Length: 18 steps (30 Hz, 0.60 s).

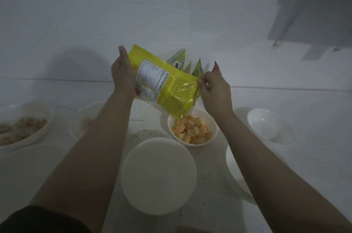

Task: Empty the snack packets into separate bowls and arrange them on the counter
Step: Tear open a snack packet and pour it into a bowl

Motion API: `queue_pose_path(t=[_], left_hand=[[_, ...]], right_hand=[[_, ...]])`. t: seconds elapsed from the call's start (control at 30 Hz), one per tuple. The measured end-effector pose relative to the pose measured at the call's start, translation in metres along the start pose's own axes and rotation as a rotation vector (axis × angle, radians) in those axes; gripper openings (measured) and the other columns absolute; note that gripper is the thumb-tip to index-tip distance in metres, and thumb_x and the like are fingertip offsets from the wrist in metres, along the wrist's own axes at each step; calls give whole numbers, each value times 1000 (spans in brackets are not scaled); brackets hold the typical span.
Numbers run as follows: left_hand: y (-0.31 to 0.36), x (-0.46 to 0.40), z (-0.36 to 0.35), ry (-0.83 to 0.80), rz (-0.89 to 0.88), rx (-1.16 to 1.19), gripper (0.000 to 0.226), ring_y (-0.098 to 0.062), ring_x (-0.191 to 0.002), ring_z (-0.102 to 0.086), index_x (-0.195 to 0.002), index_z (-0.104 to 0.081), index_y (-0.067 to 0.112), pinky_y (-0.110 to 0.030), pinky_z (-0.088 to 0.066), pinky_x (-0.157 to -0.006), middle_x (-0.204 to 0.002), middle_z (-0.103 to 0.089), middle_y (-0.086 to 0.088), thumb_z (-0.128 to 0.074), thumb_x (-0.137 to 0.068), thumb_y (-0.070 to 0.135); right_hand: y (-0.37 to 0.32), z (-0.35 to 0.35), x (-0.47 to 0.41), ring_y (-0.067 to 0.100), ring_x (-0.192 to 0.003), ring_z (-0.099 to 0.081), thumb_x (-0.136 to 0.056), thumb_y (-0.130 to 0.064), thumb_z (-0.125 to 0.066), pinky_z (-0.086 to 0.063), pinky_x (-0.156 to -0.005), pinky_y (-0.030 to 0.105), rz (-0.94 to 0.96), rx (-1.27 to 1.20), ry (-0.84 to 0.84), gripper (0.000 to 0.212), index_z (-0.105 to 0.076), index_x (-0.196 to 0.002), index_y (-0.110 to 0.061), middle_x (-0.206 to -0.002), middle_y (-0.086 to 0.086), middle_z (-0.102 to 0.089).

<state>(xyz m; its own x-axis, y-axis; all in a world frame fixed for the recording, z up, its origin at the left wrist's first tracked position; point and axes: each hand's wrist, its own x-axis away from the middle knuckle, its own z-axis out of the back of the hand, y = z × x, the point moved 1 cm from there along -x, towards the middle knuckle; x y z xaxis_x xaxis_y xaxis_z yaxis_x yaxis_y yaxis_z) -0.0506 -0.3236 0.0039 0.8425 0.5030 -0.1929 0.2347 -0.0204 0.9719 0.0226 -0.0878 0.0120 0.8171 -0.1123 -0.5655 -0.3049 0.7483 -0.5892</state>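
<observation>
Both hands gripping yellow packet (167,88), long axis tilted, mouth down-right over chip bowl (192,128).

The frame is dim and underexposed with a cool bluish cast, soft shadows falling behind the raised arms onto the wall (80,23), slight glare on the yellow packet (167,88), and wide-angle stretching and blur toward the edges.
</observation>
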Motion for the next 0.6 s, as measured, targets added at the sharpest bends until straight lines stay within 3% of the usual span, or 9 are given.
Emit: queue_pose_path(t=[0.23, 0.3, 0.4, 0.47, 0.6], left_hand=[[4, 1, 0, -9, 31, 11, 54, -19, -62, -34, -60, -27, 25, -31, -33, -63, -60, -34, 2, -34, -85, 72], [5, 2, 1, 9, 22, -8, 54, -17, -58, -30, -59, -24, 24, -30, -30, -61, -57, -30, 4, -34, -88, 69], [4, 3, 5, 30, 55, 9, 56, -15, -54, -29, -59, -25, 23, -30, -29, -61, -55, -29, 7, -36, -88, 70], [6, 4, 9, 37, 98, 51, 56, -15, -53, -31, -60, -27, 23, -31, -32, -64, -55, -31, 7, -37, -86, 71], [14, 8, 10, 62, 143, 127, 52, -10, -49, -39, -62, -33, 23, -24, -40, -59, -55, -36, 8, -35, -94, 63]], right_hand=[[-1, 1, -5, 14, -75, -46, -93, -11, -57, -29, -63, 22, 17, 11, 31, 9, -62, -86, -9, -85, -1, -55], [-1, 0, -5, 17, -72, -45, -93, -10, -57, -35, -78, 23, 7, -18, 17, 10, -62, -84, -9, -83, 2, -56], [-6, -3, -8, 23, -70, -46, -94, -9, -55, -29, -97, 28, -3, -36, 13, 11, -61, -85, -7, -84, 10, -60], [-12, -3, -10, 24, -68, -47, -95, -9, -52, -32, -94, 28, 6, -58, 23, 11, -60, -88, -7, -83, 9, -60], [-28, 1, -11, 18, -78, -56, -100, -15, -47, -44, -71, 30, 16, -119, 51, 16, -61, -97, -9, -80, -9, -54]])
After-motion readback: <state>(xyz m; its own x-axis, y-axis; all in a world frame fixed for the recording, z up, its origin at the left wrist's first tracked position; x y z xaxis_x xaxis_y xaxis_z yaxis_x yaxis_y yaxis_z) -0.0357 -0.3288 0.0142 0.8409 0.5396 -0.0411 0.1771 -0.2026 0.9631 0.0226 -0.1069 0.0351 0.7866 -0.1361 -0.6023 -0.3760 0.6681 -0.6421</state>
